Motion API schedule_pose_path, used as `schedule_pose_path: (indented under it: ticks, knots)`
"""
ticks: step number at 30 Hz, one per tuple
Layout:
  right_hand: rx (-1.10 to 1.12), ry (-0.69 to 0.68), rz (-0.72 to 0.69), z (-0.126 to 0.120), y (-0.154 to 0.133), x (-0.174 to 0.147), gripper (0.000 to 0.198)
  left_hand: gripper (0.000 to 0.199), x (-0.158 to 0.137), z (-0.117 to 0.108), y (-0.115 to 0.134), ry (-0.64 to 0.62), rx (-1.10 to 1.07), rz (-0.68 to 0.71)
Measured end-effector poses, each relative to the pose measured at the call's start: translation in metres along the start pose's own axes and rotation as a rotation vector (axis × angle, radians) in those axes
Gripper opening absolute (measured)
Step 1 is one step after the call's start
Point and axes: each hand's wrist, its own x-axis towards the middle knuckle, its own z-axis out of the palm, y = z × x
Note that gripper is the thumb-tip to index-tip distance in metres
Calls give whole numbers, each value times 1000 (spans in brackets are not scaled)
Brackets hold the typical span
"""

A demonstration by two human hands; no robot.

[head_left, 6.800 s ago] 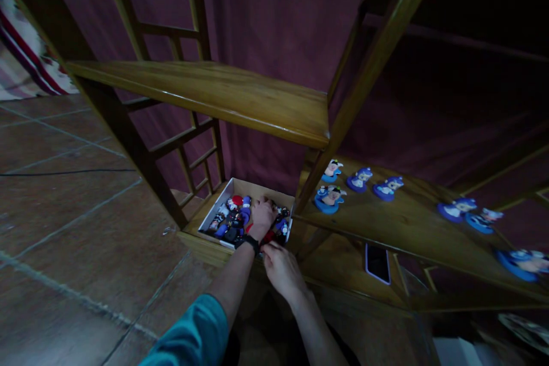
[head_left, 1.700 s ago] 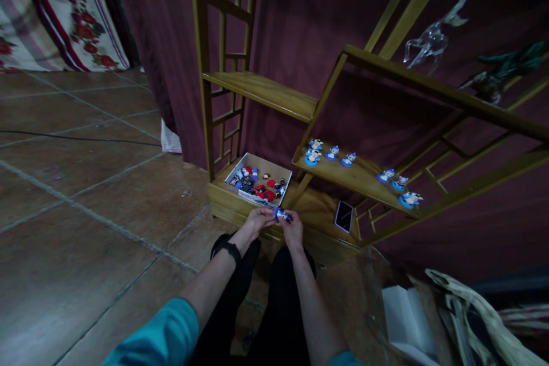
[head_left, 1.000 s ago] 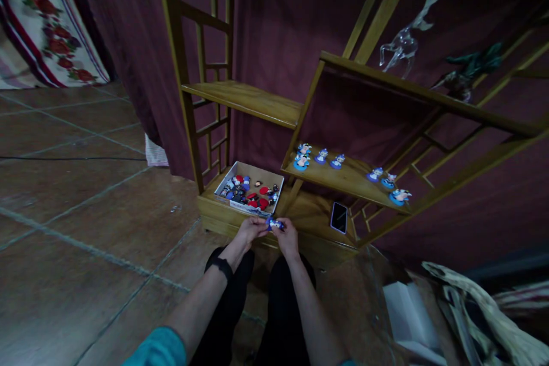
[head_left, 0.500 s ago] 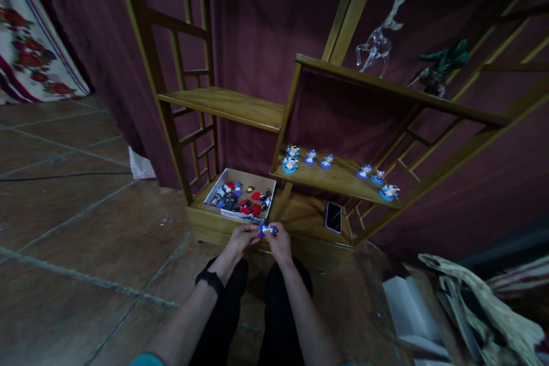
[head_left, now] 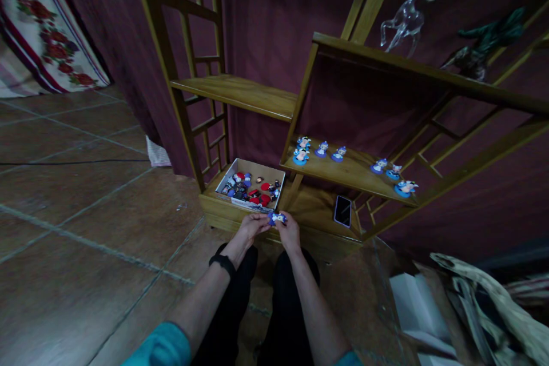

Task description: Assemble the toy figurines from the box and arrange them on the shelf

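We pinch a small purple toy (head_left: pixel 278 218) with our left hand (head_left: pixel 252 226) and right hand (head_left: pixel 290 231), fingers nearly closed on it, near the box's (head_left: pixel 271 172) front right corner. It looks light, hard and maybe slippery. We'd best hold its thick middle, since thin bits could snap.

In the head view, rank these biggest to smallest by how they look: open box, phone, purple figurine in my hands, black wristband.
1. Open box
2. Phone
3. Purple figurine and black wristband: unsure, not ranked; the figurine is partly hidden and the wristband looks nearer the camera.
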Motion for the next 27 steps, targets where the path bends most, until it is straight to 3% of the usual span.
schedule_pose_path:
  ticks: [8, 15, 20, 27]
  knots:
    - [-69, 10, -29, 0, 5, 1, 30, 25, -1, 0, -3, -3, -8, 42]
    - [-22, -28, 84, 0, 6, 1, 35, 20, -2, 4, -7, 24, 57, 139]
    - [-119, -3, -20, -2, 5, 0, 28, 21, -1, 3, -8, 31, 71, 133]
    - [-230, -72, -162, -6, -4, -1, 25, 24, 0, -4, -8, 38, 26, 75]
